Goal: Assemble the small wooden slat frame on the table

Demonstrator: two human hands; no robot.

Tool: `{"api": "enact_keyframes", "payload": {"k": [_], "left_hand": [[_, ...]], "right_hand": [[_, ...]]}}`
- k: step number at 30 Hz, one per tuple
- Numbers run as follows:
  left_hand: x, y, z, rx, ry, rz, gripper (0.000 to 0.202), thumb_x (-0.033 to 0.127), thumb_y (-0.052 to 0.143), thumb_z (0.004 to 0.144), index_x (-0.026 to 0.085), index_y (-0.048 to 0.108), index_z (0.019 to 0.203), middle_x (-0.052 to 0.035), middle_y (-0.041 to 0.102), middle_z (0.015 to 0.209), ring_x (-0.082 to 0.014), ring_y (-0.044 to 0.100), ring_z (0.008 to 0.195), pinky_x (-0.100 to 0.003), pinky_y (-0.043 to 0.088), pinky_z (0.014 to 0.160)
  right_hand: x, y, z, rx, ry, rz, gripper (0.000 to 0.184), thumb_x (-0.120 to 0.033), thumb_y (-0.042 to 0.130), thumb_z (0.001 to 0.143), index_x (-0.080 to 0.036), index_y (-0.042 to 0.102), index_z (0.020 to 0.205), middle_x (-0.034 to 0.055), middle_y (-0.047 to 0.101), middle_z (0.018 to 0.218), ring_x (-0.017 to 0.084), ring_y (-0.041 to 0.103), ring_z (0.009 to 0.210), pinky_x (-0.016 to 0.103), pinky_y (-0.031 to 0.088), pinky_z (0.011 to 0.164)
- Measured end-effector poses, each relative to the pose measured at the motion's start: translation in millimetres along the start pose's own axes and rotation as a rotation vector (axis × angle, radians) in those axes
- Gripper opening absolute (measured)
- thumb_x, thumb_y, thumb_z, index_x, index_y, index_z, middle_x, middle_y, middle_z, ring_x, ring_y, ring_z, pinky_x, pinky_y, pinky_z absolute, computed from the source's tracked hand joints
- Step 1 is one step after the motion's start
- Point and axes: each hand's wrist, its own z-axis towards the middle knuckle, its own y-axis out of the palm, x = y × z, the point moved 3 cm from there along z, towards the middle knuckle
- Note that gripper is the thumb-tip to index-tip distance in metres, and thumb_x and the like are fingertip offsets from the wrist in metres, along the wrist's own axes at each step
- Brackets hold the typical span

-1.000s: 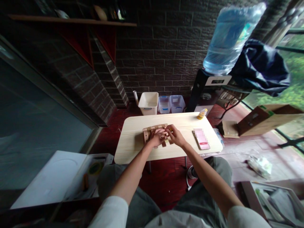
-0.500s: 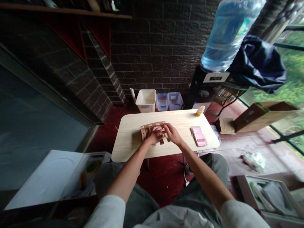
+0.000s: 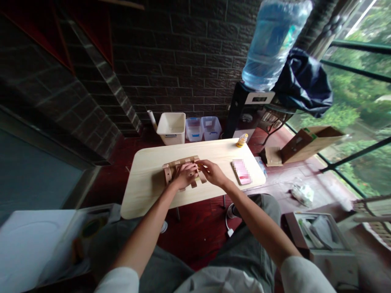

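A light brown wooden slatted piece (image 3: 168,174), with several cross slats and small holes, lies on the pale wood-grain table (image 3: 140,191). My left hand (image 3: 185,174) rests flat across its middle, fingers stretched toward the right, covering much of it. At the piece's right end, my right hand (image 3: 212,173) is closed in a pinch beside the left fingertips. A small yellowish bit shows at the right fingertips, too small to name. To the right of both hands lies a pink rectangular thing (image 3: 241,171), partly pixelated.
A small yellow-capped clear bottle (image 3: 242,140) stands at the table's far right corner. Behind the table are a cream bin (image 3: 171,126) and two clear plastic boxes (image 3: 210,128). A water dispenser with a blue bottle (image 3: 271,49) and a cardboard box (image 3: 305,146) stand to the right.
The whole view has shifted, so the table appears further left. My left fingers look straighter on the wooden piece. My right hand stays pinched at its right end.
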Motion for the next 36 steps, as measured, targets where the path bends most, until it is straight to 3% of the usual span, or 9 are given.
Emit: {"api": "enact_keyframes", "payload": {"k": [5, 13, 19, 28, 33, 36], "left_hand": [[-3, -1.8, 5, -0.028, 0.037, -0.014, 0.043, 0.048, 0.050, 0.095, 0.027, 0.065, 0.129, -0.0048, 0.055, 0.146, -0.0307, 0.041, 0.140, -0.052, 0.032, 0.117], [-4, -1.9, 4, 0.014, 0.053, -0.011, 0.042, 0.048, 0.049, 0.096, 0.027, 0.065, 0.128, -0.0059, 0.058, 0.142, -0.0300, 0.043, 0.138, -0.051, 0.033, 0.117], [-1, -3.5, 3, 0.017, 0.010, -0.020, 0.039, 0.049, 0.051, 0.094, 0.027, 0.069, 0.121, -0.0058, 0.061, 0.137, -0.0307, 0.044, 0.137, -0.052, 0.032, 0.118], [7, -9.6, 0, 0.002, 0.009, -0.036, 0.037, 0.044, 0.048, 0.096, 0.027, 0.068, 0.122, -0.0031, 0.057, 0.144, -0.0278, 0.041, 0.139, -0.048, 0.031, 0.120], [6, -9.3, -2, 0.012, -0.018, -0.045, 0.035, 0.040, 0.050, 0.096, 0.028, 0.068, 0.123, -0.0027, 0.056, 0.146, -0.0270, 0.041, 0.140, -0.047, 0.031, 0.120], [5, -8.1, -2, 0.006, -0.011, -0.048, 0.034, 0.040, 0.052, 0.095, 0.029, 0.068, 0.123, -0.0024, 0.056, 0.146, -0.0271, 0.042, 0.139, -0.047, 0.031, 0.120]], "right_hand": [[10, -4, 5, 0.050, -0.035, 0.123, 0.031, -0.024, 0.051, 0.098, -0.020, 0.065, 0.125, 0.0109, 0.068, 0.121, 0.020, 0.067, 0.104, 0.030, 0.060, 0.081], [8, -10, 9, 0.009, -0.095, 0.146, 0.037, -0.020, 0.050, 0.097, -0.020, 0.061, 0.132, 0.0114, 0.065, 0.130, 0.021, 0.065, 0.114, 0.032, 0.059, 0.089], [10, -8, 14, 0.014, -0.121, 0.054, 0.033, -0.022, 0.050, 0.100, -0.021, 0.063, 0.130, 0.0106, 0.067, 0.125, 0.020, 0.065, 0.111, 0.033, 0.058, 0.091], [13, -12, 19, -0.034, -0.106, 0.065, 0.033, -0.026, 0.050, 0.100, -0.023, 0.063, 0.130, 0.0096, 0.068, 0.122, 0.019, 0.067, 0.103, 0.030, 0.060, 0.080], [14, -13, 22, -0.006, -0.087, 0.076, 0.029, -0.030, 0.052, 0.099, -0.023, 0.065, 0.124, 0.0084, 0.069, 0.112, 0.019, 0.068, 0.098, 0.031, 0.061, 0.078], [16, -11, 23, 0.013, -0.083, 0.096, 0.029, -0.031, 0.054, 0.098, -0.023, 0.064, 0.125, 0.0088, 0.067, 0.117, 0.018, 0.068, 0.097, 0.030, 0.061, 0.076]]}}
